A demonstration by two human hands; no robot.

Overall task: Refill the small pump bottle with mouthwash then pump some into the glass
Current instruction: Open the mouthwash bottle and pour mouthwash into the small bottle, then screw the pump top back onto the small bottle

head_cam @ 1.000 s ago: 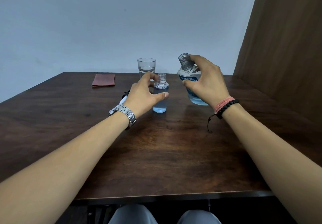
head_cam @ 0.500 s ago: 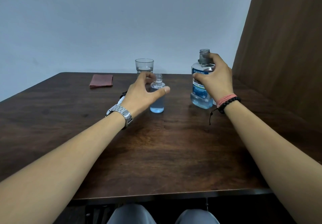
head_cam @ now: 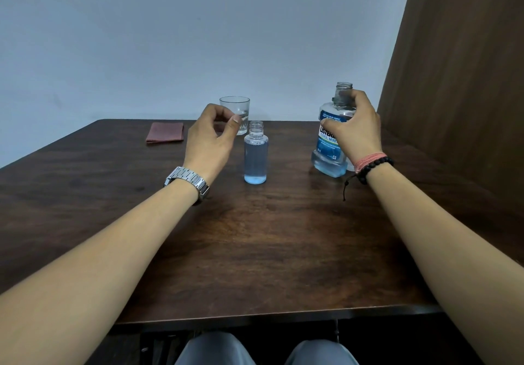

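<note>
The small clear bottle (head_cam: 255,154) stands upright mid-table, uncapped and nearly full of pale blue liquid. My left hand (head_cam: 211,137) hovers just to its left, lifted off it, fingers loosely curled and holding nothing. The large mouthwash bottle (head_cam: 330,140) stands upright on the table at the right, cap off, a low level of blue liquid in it. My right hand (head_cam: 354,126) grips its shoulder and neck. The drinking glass (head_cam: 235,112) stands behind my left hand, partly hidden by the fingers. The pump top is hidden from view.
A folded reddish cloth (head_cam: 165,132) lies at the back left of the dark wooden table (head_cam: 255,251). A brown wood panel (head_cam: 459,81) rises close on the right. A pale wall stands behind. My knees show below the table's near edge.
My left hand let go of the small bottle and drew up and to the left. My right hand brought the large bottle from a tilt to upright and set it down at the right.
</note>
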